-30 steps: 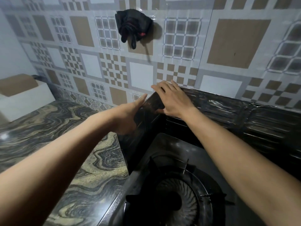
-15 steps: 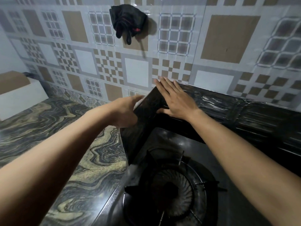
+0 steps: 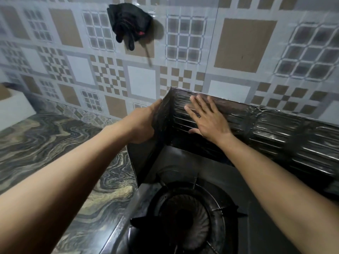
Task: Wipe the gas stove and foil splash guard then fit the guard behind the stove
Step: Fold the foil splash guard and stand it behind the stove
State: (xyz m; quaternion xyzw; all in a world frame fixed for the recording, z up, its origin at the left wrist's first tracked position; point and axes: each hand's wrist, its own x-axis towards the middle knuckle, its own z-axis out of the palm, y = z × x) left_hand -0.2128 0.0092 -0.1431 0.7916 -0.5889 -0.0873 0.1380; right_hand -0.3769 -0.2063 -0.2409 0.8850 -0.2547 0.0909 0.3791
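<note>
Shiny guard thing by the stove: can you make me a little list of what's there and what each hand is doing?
guard: ribbed foil splash guard, standing upright behind the stove, left end folded forward into a corner
stove: dark gas stove with a round burner in front
left hand: left hand grips the folded side panel from outside
right hand: right hand pressed flat, fingers spread, on the back panel
wall: patterned tiles; a black cloth hangs up high
counter: swirly marble, left of stove
</note>
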